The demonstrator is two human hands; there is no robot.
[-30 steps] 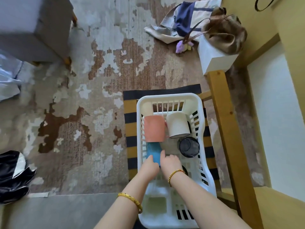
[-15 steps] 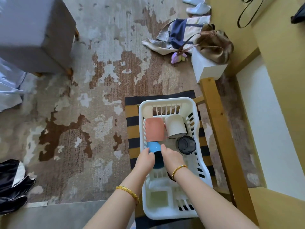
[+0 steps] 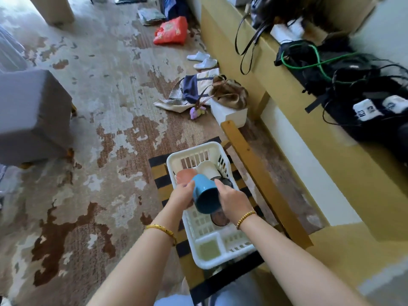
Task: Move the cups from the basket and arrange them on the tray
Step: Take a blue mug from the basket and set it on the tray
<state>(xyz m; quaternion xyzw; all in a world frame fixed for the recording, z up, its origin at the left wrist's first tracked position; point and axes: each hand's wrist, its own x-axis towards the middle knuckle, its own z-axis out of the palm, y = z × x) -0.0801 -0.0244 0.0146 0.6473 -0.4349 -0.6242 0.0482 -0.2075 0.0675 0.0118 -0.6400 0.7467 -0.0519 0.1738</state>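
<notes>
Hands meet around a blue cup [image 3: 205, 196], which we hold tilted above the middle of the white basket [image 3: 217, 260], clear of its floor. Our left hand [image 3: 182, 195] curls against the cup's left side, fingers wrapped on its wall; our right hand [image 3: 234, 200] grips the right side the same way, so the cup sits squarely between the two palms with its closed base turned up and away from us. Behind it, at the far end of the basket, we see a pink cup [image 3: 185, 175] and a white cup [image 3: 207, 170] lying side by side, and just right of the white one the edge of a dark cup [image 3: 226, 182], partly hidden by our right hand. Another dark round shape [image 3: 219, 219] lies on the basket floor directly under the blue cup; we cannot tell what it is. The basket rests on a striped yellow and black cloth [image 3: 161, 180]. A gold bracelet [image 3: 162, 229] circles the left wrist and a beaded one [image 3: 245, 218] the right. On the ledge to the right, two white tags [image 3: 367, 110] carry dark marks too blurred for us to read, and we find no legible writing on the cups or the basket.
</notes>
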